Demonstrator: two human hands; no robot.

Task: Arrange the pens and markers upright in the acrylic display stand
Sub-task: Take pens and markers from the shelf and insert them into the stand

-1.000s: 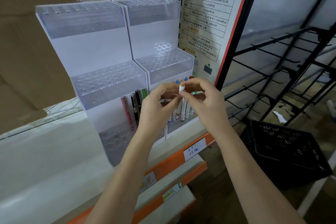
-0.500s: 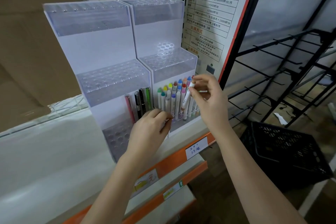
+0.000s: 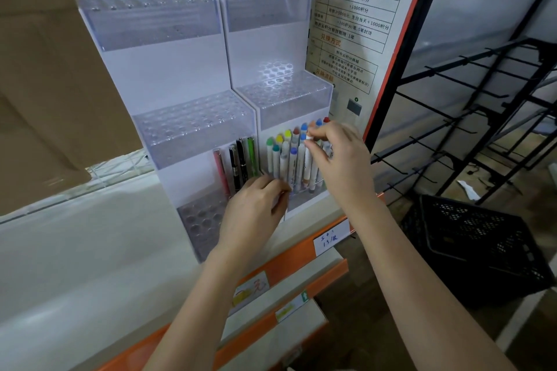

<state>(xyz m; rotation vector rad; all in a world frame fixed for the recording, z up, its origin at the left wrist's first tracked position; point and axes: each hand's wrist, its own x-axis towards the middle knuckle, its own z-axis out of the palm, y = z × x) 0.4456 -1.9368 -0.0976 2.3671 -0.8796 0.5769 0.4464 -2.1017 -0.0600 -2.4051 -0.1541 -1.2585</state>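
Two clear acrylic display stands stand side by side on a white shelf, the left stand (image 3: pixel 162 69) and the right stand (image 3: pixel 271 48). The left stand's bottom tier holds a pink, two black and a green pen (image 3: pixel 241 163), all upright. Several white markers with coloured caps (image 3: pixel 283 159) fill the right stand's bottom tier. My right hand (image 3: pixel 340 163) pinches the top of one white marker (image 3: pixel 307 163), which stands among the others. My left hand (image 3: pixel 253 211) is lower, its fingers curled on the front edge of the right stand's bottom tier. The upper tiers hold nothing.
A printed poster (image 3: pixel 355 18) hangs right of the stands. Further right is a black wire rack (image 3: pixel 482 99) with a black plastic crate (image 3: pixel 482 250) on the floor below. Brown cardboard (image 3: pixel 45 99) fills the left. The orange shelf edge (image 3: pixel 289 259) carries price labels.
My left hand let go of the marker and dropped to the stand's front edge. My right hand carried the marker down into the right stand's bottom tier and stood it upright.
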